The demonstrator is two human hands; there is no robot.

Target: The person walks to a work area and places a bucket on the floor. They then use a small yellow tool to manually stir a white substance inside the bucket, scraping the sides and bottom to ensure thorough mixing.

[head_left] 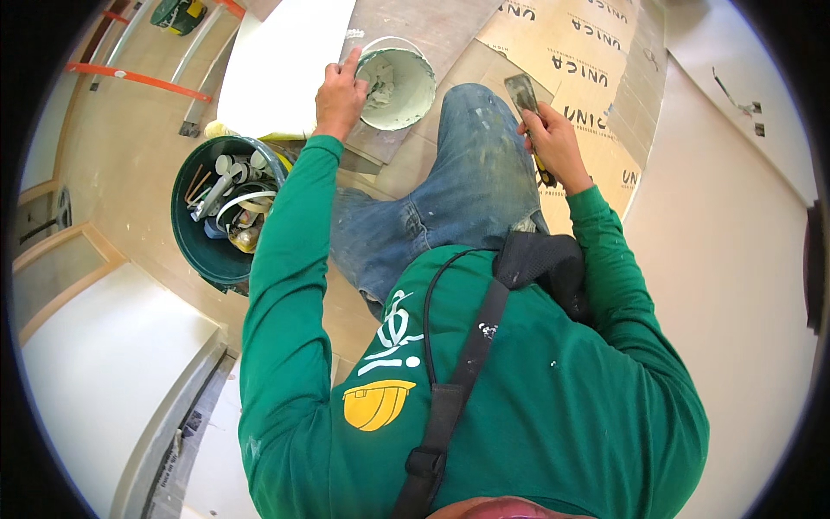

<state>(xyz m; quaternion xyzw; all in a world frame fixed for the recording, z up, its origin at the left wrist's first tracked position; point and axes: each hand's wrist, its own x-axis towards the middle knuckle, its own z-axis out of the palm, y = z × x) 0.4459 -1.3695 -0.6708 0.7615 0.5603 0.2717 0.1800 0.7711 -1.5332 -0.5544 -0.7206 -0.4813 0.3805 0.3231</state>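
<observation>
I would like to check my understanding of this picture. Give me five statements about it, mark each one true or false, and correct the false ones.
1. The right hand holds a putty knife. True.
2. The left hand is inside the tool bucket. False: it holds the white pail at the rim.
3. The tool bucket stands to the left of the white pail. True.
4. The white pail is filled to the brim with paste. False: some paste sits inside, and much of the inner wall shows.
5. Both sleeves are red. False: they are green.
</observation>
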